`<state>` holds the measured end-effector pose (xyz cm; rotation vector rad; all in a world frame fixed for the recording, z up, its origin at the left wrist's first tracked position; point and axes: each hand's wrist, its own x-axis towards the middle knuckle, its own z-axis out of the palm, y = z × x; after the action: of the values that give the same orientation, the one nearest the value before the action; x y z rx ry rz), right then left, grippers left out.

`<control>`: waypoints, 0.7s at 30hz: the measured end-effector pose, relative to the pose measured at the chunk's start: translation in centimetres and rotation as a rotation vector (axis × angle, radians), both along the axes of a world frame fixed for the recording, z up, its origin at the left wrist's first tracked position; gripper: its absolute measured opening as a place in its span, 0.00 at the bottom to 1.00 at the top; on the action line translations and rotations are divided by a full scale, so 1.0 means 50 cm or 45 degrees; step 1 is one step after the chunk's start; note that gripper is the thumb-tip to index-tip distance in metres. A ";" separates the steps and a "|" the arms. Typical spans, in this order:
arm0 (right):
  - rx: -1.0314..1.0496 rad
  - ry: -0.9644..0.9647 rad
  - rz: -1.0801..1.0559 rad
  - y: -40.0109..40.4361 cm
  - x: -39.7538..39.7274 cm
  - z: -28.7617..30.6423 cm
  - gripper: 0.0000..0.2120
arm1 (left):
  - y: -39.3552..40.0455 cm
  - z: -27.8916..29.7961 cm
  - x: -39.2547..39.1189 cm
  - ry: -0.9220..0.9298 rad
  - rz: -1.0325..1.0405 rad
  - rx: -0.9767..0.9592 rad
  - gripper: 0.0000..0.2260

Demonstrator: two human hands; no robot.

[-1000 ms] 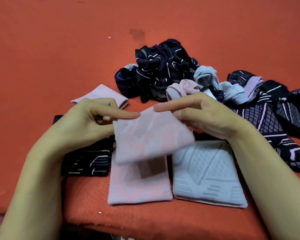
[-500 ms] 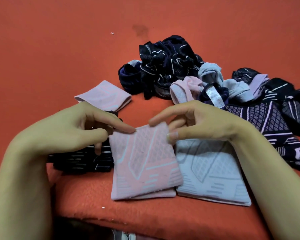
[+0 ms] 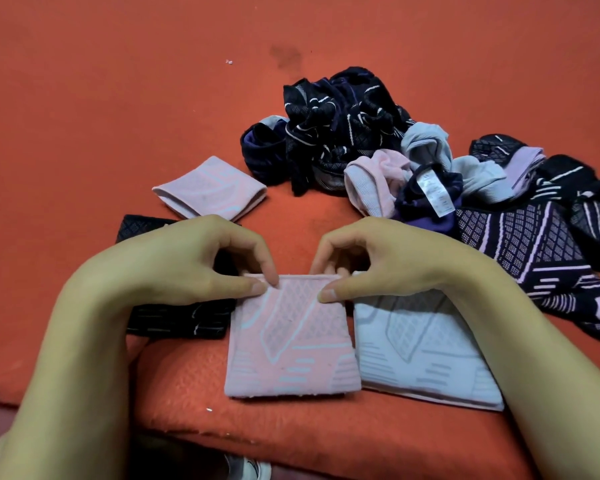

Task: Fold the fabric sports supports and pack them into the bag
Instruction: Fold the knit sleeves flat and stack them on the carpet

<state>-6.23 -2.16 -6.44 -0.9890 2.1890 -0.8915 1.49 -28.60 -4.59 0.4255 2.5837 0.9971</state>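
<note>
A pink fabric support (image 3: 291,344) lies folded flat near the front edge of the orange surface. My left hand (image 3: 201,261) pinches its far left corner and my right hand (image 3: 368,261) pinches its far right corner. A light blue folded support (image 3: 423,355) lies just right of it, partly under my right wrist. A black folded support (image 3: 174,317) lies to the left under my left hand. Another pink folded support (image 3: 212,188) sits further back on the left. No bag is in view.
A heap of unfolded dark, pink and pale blue supports (image 3: 378,147) lies at the back right, and a dark patterned one (image 3: 541,258) spreads out at the right. The orange cushion's front edge (image 3: 291,441) runs just below the folded pieces.
The pink support was held up between both hands, then folded over and laid flat. Both hands came down and now pinch its far corners.
</note>
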 end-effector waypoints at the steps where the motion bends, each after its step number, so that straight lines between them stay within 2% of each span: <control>1: 0.009 0.031 -0.001 -0.002 -0.001 -0.002 0.08 | 0.000 -0.001 0.000 0.002 -0.002 -0.019 0.07; 4: 0.042 0.088 0.001 -0.004 -0.003 -0.006 0.09 | -0.003 -0.005 -0.004 0.014 -0.002 -0.051 0.06; 6: 0.064 0.069 0.007 -0.002 -0.005 -0.006 0.09 | -0.002 -0.006 -0.005 0.019 0.027 0.027 0.05; 10: -0.013 0.119 0.005 -0.002 -0.009 -0.011 0.06 | 0.008 -0.018 -0.020 0.345 0.347 0.205 0.06; 12: -0.111 0.113 -0.031 -0.003 -0.014 -0.016 0.06 | 0.012 -0.033 -0.032 0.541 0.460 0.104 0.07; 14: -0.170 0.078 -0.066 -0.002 -0.018 -0.021 0.07 | 0.011 -0.056 -0.046 0.630 0.494 -0.172 0.09; 18: -0.170 0.095 -0.082 -0.003 -0.023 -0.030 0.07 | 0.019 -0.071 -0.057 0.262 0.537 -0.578 0.19; 21: -0.146 0.127 -0.091 -0.004 -0.024 -0.032 0.07 | 0.015 -0.078 -0.060 0.178 0.511 -0.662 0.22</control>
<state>-7.41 -2.37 -8.03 -1.0350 2.2907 -1.0309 -1.49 -27.87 -8.50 -0.1706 2.9809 0.3688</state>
